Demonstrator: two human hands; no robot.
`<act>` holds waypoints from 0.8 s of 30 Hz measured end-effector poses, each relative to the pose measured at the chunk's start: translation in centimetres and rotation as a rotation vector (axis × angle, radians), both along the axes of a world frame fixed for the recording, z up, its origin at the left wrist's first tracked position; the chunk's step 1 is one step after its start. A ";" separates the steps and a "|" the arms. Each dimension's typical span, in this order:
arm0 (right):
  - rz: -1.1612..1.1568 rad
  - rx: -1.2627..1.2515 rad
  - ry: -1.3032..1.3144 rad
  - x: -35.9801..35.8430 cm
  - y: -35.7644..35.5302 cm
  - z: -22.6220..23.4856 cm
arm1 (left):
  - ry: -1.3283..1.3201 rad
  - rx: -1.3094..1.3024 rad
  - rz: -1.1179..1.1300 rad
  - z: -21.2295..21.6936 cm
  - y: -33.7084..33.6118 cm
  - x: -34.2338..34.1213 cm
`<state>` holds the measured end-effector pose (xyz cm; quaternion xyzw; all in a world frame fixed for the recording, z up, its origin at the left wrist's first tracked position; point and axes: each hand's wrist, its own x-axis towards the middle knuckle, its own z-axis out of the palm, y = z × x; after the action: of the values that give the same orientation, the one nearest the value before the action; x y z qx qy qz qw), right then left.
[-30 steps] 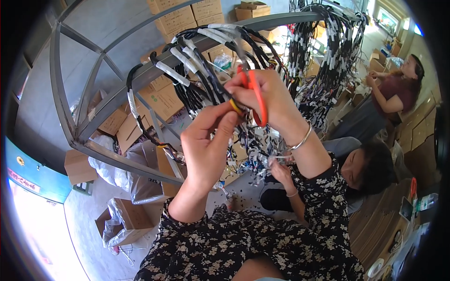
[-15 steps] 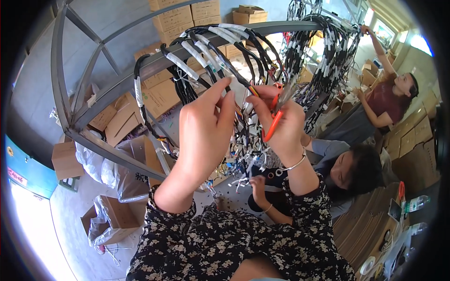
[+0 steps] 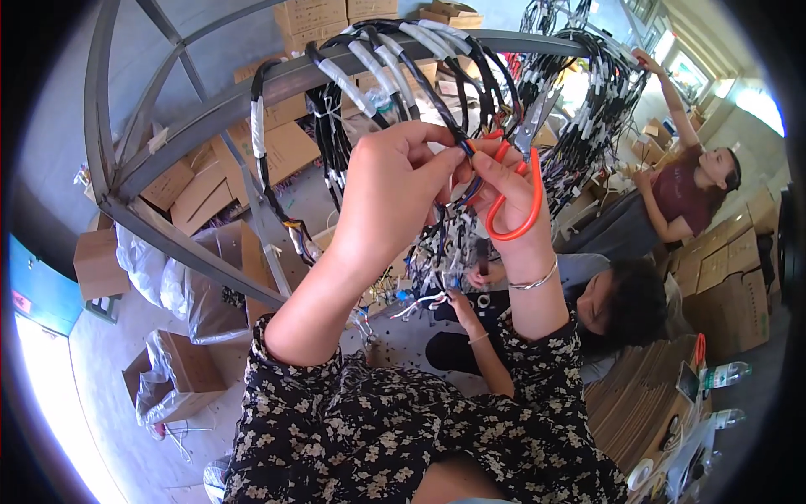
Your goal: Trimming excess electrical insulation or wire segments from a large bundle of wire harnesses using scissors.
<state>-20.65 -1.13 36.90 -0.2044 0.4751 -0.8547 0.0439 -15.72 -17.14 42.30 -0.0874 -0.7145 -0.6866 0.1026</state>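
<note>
Both my hands meet at a black-wrapped wire harness (image 3: 438, 107) that hangs over a grey metal rail (image 3: 220, 107). My left hand (image 3: 393, 186) pinches it from the left, where coloured wires come out of the black wrapping. My right hand (image 3: 514, 189) carries orange-handled scissors (image 3: 514, 225) looped around its fingers, blades pointing up and away from the harness. Its thumb and fingertips also press on the harness beside my left fingertips. Several neighbouring harnesses with white sleeves (image 3: 346, 86) drape over the same rail. Loose wire ends with connectors (image 3: 424, 302) dangle below my hands.
A crouching person (image 3: 617, 307) works at the lower wire ends on the right. Farther right, another person (image 3: 684, 197) reaches up to a thick harness bundle (image 3: 588, 118). Cardboard boxes (image 3: 189, 378) and plastic bags stand at left; flattened cardboard (image 3: 634, 386) is stacked at lower right.
My left hand has moved right and closed on the harness next to my right hand. The scissors have turned, with their handle loop now farther right. The crouching person's hands have shifted.
</note>
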 end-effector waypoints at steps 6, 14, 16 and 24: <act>0.100 -0.016 -0.032 0.1 0.2 0.3 | 0.205 0.045 0.166 -2.8 0.6 -0.5; -0.404 0.719 0.309 3.8 1.2 2.5 | 0.604 0.004 0.520 -6.3 2.2 -1.8; -0.418 0.859 0.370 6.0 2.1 3.3 | 0.605 0.046 0.539 -6.9 2.3 -1.9; -0.089 1.363 0.367 8.3 2.9 5.8 | 0.675 0.097 0.511 -7.2 2.0 -2.3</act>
<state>-12.37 1.79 42.68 -0.2528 0.9120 -0.3197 0.0464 -18.04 -15.14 35.13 -0.1227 -0.6064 -0.6047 0.5016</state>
